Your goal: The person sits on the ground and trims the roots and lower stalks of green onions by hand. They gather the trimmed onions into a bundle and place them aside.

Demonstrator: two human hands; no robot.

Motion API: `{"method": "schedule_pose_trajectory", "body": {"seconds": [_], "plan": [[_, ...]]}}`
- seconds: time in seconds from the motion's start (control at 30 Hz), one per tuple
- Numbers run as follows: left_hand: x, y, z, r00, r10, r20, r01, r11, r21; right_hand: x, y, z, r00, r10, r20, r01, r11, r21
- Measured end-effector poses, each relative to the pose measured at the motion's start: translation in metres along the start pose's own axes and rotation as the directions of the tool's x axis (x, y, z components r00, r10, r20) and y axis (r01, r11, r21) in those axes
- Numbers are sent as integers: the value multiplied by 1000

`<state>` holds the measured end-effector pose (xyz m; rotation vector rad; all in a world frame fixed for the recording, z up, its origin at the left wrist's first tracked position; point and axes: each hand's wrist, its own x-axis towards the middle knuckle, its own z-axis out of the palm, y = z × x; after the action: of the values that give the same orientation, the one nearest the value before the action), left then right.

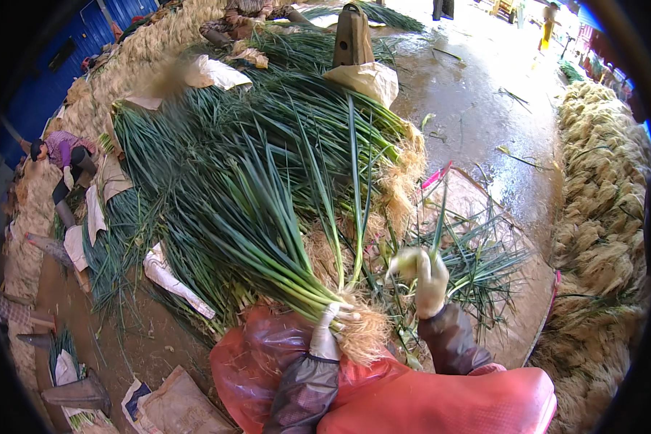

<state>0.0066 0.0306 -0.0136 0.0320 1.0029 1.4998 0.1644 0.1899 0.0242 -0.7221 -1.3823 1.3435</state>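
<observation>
My left hand (325, 339), in a pale glove, grips a bunch of green onions (298, 282) near the root end. Its fibrous roots (366, 331) point right, over my red plastic apron (434, 399), and the leaves fan up and left. To the right, my gloved right hand (431, 282) is raised and blurred by motion. A green onion leaf (441, 222) rises from its fingers, with a yellow-green blur at their left. Stripped leaves (477, 260) lie beyond this hand on a pale sheet (512, 304). Two single stalks (358, 238) stand just past the held roots.
A large heap of green onions (238, 135) spreads ahead, with a metal post-like piece (353, 38) on it. Stacked onions, roots outward, form a wall (602, 217) at right. A person (68, 152) works at left; another (247, 13) sits at the back. Sacks (182, 404) lie lower left.
</observation>
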Motion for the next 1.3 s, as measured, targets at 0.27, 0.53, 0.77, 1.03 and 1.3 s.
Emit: {"method": "schedule_pose_trajectory", "body": {"seconds": [0.27, 0.53, 0.77, 1.03, 1.3], "plan": [[-1, 4, 1, 980, -171, 104, 180, 980, -84, 35, 62, 44, 697, 628, 347, -713, 658, 243], [0, 2, 5, 988, -121, 98, 112, 989, 93, 48, 29, 79, 969, -7, 248, 152, 807, -570], [-6, -1, 0, 998, -68, 14, 69, 969, -237, -35, 48, 36, 956, -94, 278, 258, 721, -643], [3, -2, -19, 963, -196, 183, 261, 534, -804, -70, 91, -57, 709, 684, 175, 83, 166, -983], [-6, 0, -16, 983, -103, 149, 150, 925, -348, 12, 88, 69, 319, 591, 741, -937, 314, 153]]}}
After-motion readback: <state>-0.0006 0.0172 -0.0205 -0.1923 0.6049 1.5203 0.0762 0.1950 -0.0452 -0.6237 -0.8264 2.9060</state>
